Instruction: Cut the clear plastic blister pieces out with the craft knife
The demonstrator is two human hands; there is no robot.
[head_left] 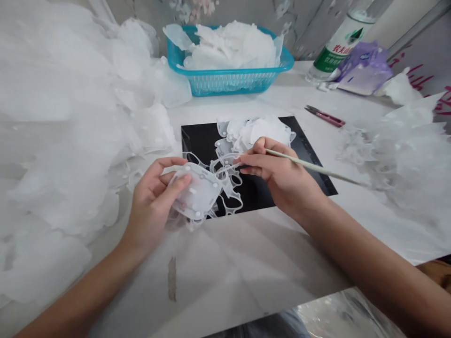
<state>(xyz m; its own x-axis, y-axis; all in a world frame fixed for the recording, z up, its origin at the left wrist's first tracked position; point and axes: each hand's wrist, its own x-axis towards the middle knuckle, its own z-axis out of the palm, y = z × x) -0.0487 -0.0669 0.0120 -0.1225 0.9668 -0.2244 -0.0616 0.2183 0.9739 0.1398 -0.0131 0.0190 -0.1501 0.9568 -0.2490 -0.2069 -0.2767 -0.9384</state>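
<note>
Translucent white plastic forms the rounded piece held in the left hand: the grip is closed on it, with the thumb across its face and the fingers curled behind, and the piece sits just beyond the fingertips on the side toward the other hand. Small white dots stud its edge. Looped plastic strips run from it, passing just in front of the right hand, whose grip pinches a slender pale stick like a pen, its long end pointing past the wrist to the right. Directly under and beyond that grip lies a black mat on the white table, with a pile of cut plastic shapes on it. Left of the left hand rises a large heap of translucent sheets, and a smaller heap lies right of the stick. Farther ahead of the grips sit a blue basket full of white pieces and pink-handled scissors.
</note>
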